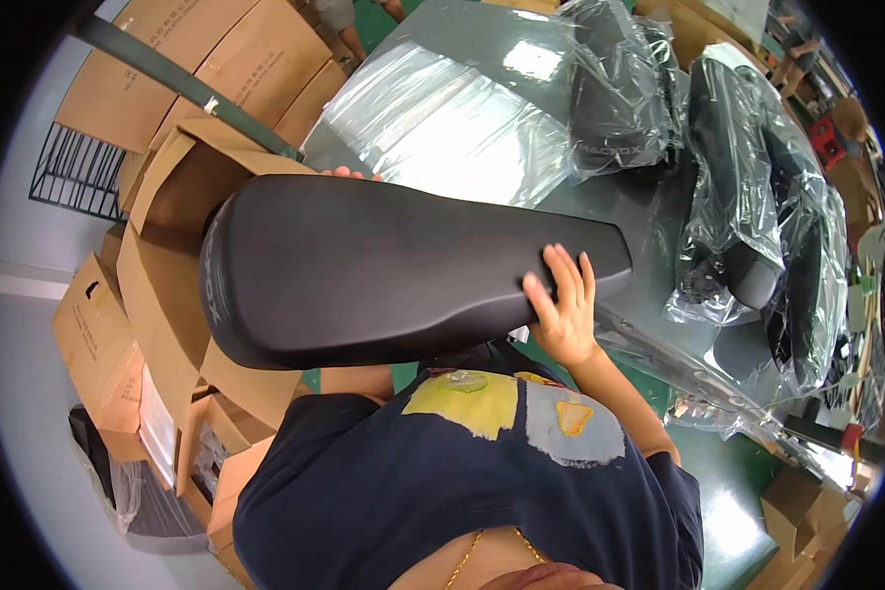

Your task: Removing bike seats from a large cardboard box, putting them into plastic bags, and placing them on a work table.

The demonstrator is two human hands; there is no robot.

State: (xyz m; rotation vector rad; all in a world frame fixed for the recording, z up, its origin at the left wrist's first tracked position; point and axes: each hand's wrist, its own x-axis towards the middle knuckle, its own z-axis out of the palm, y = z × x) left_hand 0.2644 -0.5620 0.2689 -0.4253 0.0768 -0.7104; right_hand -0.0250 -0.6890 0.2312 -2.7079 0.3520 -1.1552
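Observation:
A long black motorcycle seat [364,265] lies across in front of my chest, its wide end to the left and its narrow end to the right. My left hand [351,174] is mostly hidden beneath it; only fingertips curl up at the seat's far edge. On the narrow part rests my right hand [563,313], its fingers spread over the upper surface and the palm against the near side. An opened cardboard box [152,270] stands beside and partly behind the wide end.
Clear plastic bags [452,123] lie on the grey table [452,29] beyond. Bagged black seats [733,187] are piled at the right. Stacked cartons [256,74] and a dark green post [167,74] stand at the far left. Other people [339,20] are in the background.

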